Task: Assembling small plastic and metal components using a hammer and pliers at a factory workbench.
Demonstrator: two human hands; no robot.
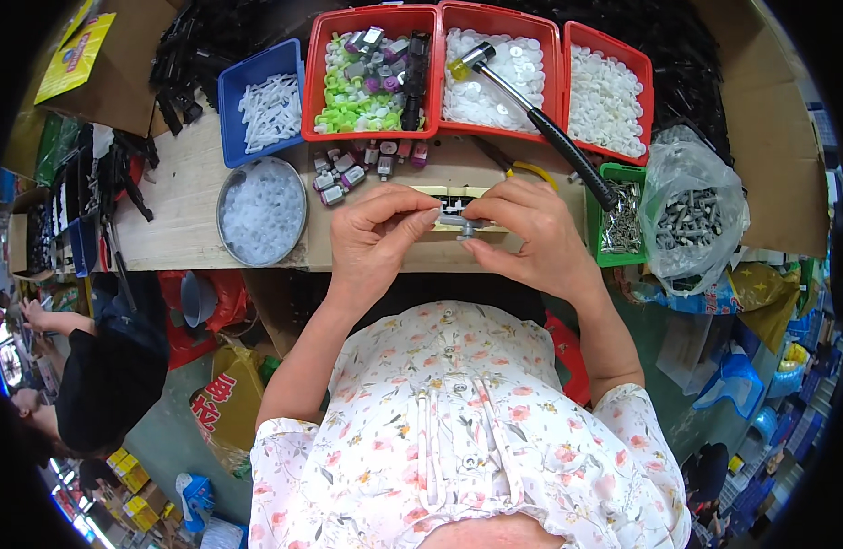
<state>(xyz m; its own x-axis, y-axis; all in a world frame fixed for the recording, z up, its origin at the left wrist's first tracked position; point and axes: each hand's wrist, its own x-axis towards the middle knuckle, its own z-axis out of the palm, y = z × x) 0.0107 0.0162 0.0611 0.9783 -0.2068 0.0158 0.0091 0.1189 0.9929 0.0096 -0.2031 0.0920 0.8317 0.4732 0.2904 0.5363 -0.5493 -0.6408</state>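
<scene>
My left hand (371, 240) and my right hand (539, 233) meet at the near edge of the bench. Between their fingertips is a small grey part (462, 224) with a rounded piece at its lower side. The left thumb and forefinger pinch its left end, while the right thumb and fingers close on its right end. Just behind it stands a cream-coloured block (429, 191) with a dark recess, in which small white pieces show. The fingers partly cover both the part and the block, so its exact kind stays unclear.
Behind my hands are a blue bin (227, 119) of white pins and red bins (371, 135) of small plastic parts. A hammer (554, 137) lies across two bins. Left is a round metal dish (222, 220); right, a green tray (594, 220) and a bag (714, 169) of metal parts.
</scene>
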